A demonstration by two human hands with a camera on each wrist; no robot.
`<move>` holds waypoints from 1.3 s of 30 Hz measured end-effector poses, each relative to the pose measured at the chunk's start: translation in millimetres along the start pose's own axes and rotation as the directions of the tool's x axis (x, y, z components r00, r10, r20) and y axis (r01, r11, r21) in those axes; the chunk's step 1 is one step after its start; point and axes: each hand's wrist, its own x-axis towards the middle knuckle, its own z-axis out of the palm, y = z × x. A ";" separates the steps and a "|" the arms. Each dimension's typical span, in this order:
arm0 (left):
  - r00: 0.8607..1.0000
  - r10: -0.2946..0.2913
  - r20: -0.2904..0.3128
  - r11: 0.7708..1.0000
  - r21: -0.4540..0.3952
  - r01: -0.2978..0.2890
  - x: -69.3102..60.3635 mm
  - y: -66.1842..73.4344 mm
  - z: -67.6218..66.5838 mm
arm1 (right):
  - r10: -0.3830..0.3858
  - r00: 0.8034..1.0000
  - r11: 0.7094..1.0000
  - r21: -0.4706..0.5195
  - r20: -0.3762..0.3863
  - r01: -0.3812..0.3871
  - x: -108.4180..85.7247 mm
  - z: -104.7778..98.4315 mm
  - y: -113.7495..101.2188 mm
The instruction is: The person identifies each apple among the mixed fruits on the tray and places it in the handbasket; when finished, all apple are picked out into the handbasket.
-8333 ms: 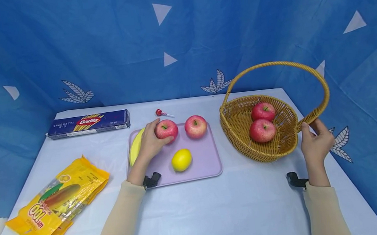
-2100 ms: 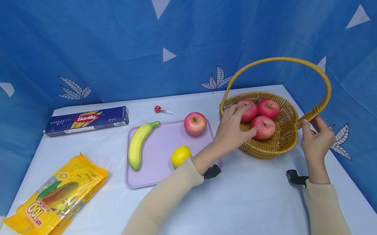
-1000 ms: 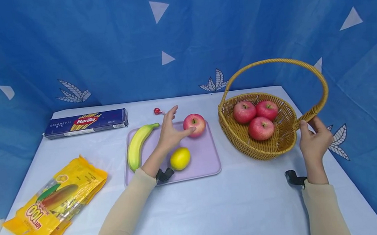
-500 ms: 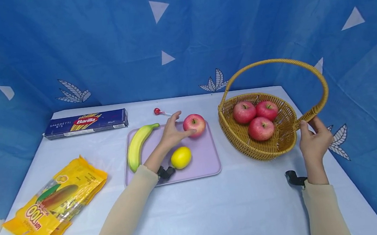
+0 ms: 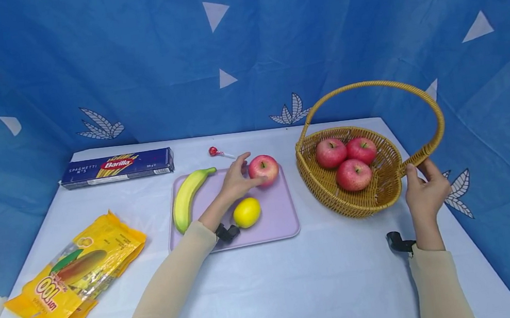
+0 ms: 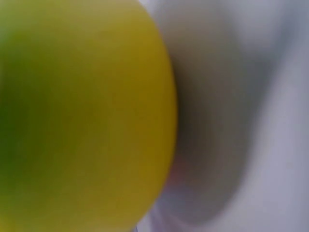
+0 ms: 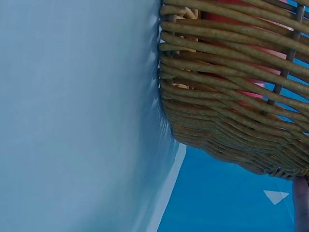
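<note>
My left hand (image 5: 236, 183) is at a red apple (image 5: 263, 168) on the back right part of a lilac tray (image 5: 280, 218). Its thumb lies along the apple's front and its fingers curve round the left side. Below that hand a yellow lemon (image 5: 247, 212) rests on the tray; blurred, the lemon (image 6: 87, 116) fills much of the left wrist view. My right hand (image 5: 428, 190) pinches the base of the handle on a wicker basket (image 5: 328, 192), whose woven side (image 7: 231, 96) shows in the right wrist view. Several red apples (image 5: 353, 175) sit inside the basket.
A banana (image 5: 188, 199) lies along the tray's left side. Behind the tray is a red lollipop (image 5: 214, 151). A blue spaghetti box (image 5: 117, 168) stands at the back left, with a yellow mango bag (image 5: 78, 276) in front of it. Blue curtain borders the white table.
An apple has gone from the tray into the basket with my left hand. That hand has since returned to the tray and closed in on the remaining apple. My right hand stays at the basket.
</note>
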 end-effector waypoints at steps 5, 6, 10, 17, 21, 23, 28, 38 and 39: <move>1.000 0.020 0.013 0.999 0.028 -0.021 0.8 0.0 0.8 | 0.000 1.000 1.000 0.006 0.003 0.000 -1.8 -0.9 -0.6; 1.000 0.024 0.015 0.999 0.035 -0.024 0.5 0.7 0.8 | -0.002 1.000 1.000 0.009 0.004 0.002 -1.9 -1.0 -0.9; 0.999 0.029 0.025 0.998 0.057 -0.030 -1.4 2.4 1.4 | -0.015 1.000 1.000 0.013 0.004 0.015 -1.4 -0.9 -0.9; 0.999 0.051 0.019 0.996 0.075 -0.052 -0.7 0.4 2.5 | -0.024 1.000 0.999 0.020 0.006 0.024 -2.2 -1.5 -2.2; 0.998 0.062 0.008 0.995 0.077 -0.062 1.0 -1.2 3.2 | -0.028 1.000 0.999 0.017 0.005 0.028 -1.6 -1.6 -1.8; 0.998 0.060 0.004 0.995 0.075 -0.060 1.3 -1.3 3.5 | -0.027 1.000 1.000 0.011 0.003 0.027 -1.0 -1.2 -0.5; 0.998 0.057 0.001 0.996 0.065 -0.057 0.9 1.1 3.7 | -0.004 1.000 1.000 0.006 -0.002 0.004 0.7 0.3 1.7; 0.999 0.051 -0.016 0.996 0.069 -0.050 -0.4 5.9 1.1 | -0.023 1.000 0.999 0.022 0.003 0.023 -2.1 -1.3 -1.4; 0.999 0.050 -0.020 0.997 0.065 -0.049 -1.0 7.0 0.3 | -0.026 1.000 0.999 0.023 0.002 0.026 -2.1 -1.4 -1.3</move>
